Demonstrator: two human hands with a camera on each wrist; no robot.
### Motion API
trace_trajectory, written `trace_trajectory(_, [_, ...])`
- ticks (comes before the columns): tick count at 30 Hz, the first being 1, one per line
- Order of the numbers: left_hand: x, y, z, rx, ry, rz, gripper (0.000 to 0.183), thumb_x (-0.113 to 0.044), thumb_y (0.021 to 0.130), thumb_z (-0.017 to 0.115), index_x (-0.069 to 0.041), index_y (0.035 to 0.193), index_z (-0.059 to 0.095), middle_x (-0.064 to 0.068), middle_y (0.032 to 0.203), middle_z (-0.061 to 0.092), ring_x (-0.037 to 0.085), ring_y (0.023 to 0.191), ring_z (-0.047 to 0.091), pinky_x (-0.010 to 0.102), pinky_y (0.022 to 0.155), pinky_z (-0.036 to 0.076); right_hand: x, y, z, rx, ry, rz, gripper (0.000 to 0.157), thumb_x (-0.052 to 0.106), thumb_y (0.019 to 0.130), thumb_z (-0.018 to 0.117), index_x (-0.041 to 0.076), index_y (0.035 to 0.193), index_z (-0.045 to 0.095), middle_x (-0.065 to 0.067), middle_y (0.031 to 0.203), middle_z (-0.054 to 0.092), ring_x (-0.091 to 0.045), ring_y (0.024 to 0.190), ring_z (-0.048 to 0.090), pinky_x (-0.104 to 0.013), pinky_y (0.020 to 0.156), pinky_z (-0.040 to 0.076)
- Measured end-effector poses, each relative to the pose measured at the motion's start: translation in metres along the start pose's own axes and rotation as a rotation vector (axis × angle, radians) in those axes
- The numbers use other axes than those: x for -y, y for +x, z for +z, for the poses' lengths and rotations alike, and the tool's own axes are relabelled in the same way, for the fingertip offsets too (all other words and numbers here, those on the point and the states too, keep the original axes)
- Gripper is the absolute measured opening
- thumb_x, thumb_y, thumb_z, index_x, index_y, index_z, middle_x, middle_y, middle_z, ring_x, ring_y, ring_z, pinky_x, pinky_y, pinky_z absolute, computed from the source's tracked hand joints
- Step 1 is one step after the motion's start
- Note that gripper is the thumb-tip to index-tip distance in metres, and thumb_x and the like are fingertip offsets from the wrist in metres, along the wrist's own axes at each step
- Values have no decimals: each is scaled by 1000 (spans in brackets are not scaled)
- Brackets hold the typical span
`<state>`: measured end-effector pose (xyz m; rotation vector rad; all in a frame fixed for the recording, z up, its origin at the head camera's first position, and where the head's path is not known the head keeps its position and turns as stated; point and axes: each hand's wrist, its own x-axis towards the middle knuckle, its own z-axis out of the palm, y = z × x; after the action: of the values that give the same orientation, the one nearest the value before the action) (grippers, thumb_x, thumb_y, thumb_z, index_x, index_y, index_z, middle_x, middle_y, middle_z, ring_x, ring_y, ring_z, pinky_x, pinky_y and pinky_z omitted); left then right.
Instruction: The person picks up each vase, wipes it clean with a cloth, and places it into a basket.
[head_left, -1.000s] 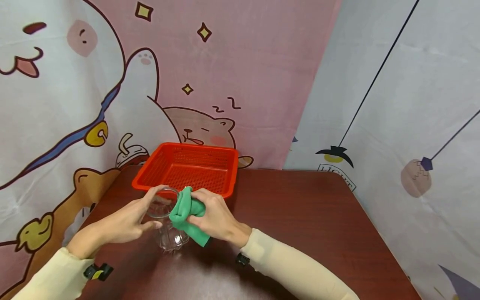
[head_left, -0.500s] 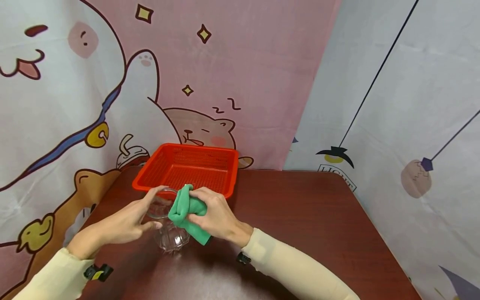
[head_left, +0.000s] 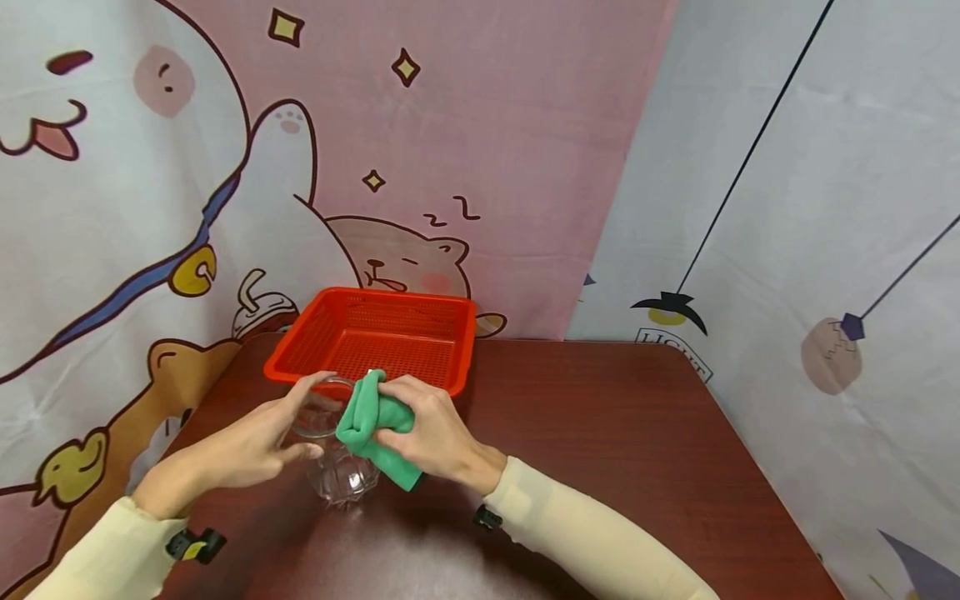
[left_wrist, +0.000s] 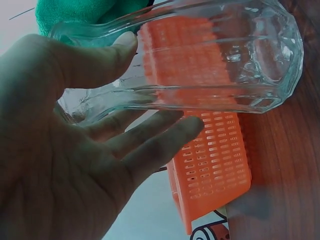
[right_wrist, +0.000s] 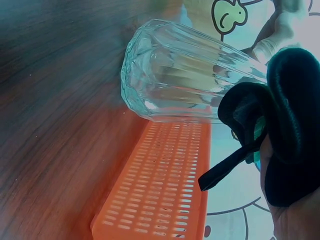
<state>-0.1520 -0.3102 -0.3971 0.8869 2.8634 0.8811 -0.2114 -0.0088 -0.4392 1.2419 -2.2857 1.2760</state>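
Note:
A clear faceted glass vase (head_left: 341, 477) with a flared rim and narrower neck is upright at the front left of the table. My left hand (head_left: 251, 442) holds it around the neck. The left wrist view shows the thumb on the near side of the glass (left_wrist: 250, 60) and the other fingers behind it. My right hand (head_left: 438, 433) grips a folded green cloth (head_left: 384, 433) against the right side of the vase's mouth. That cloth (right_wrist: 295, 125) looks dark in the right wrist view and hides part of the rim. Whether the base touches the table cannot be told.
Behind the vase, an orange-red perforated plastic basket (head_left: 375, 314) stands at the table's back left. The dark red-brown wooden table (head_left: 585, 433) extends to the right. Cartoon-printed curtains (head_left: 525, 167) hang close behind its back and side edges.
The green cloth and right hand have shifted very slightly at the vase's mouth. My left hand and the vase stay in almost the same place.

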Motion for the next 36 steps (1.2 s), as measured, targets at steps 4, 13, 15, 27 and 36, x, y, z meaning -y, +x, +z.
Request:
trace_trajectory(4, [1,-1,0,-18,36,5,103,-14,102,91,-14,180,25,4,150,77,29,130,80,36,107,66,-1,-2,-1,0,-15,-20,55,11,94,96,-3,143,77,-15,136,82,-27,118,83,-31,99,69])
trace_trajectory(13, [-10,-3,2,-74,164,-75,122,-20,94,98,-12,187,19,16,155,65,17,115,73,42,98,67,-6,-6,-4,2,-33,-62,54,10,93,97,-4,142,77,-15,134,82,-27,118,83,-32,99,69])
trace_trajectory(15, [-13,-4,3,-94,184,-91,125,-23,92,100,-12,187,19,17,158,63,15,113,71,40,95,66,-6,-7,-5,2,-34,-68,54,10,93,97,-4,142,77,-15,134,82,-27,118,83,-31,99,69])
trace_trajectory(27, [-40,1,23,-298,209,-220,124,-41,82,109,-9,178,37,19,135,64,22,97,73,38,75,63,-7,-8,-15,-31,-20,-63,54,7,93,98,-4,141,77,-15,133,82,-28,116,83,-29,100,69])
trace_trajectory(36, [-43,3,38,-405,231,-258,106,-24,81,111,-6,166,51,22,128,67,30,93,74,52,76,64,-10,-7,-22,-57,-27,-48,54,9,93,98,-4,141,77,-14,132,82,-28,117,83,-31,100,69])
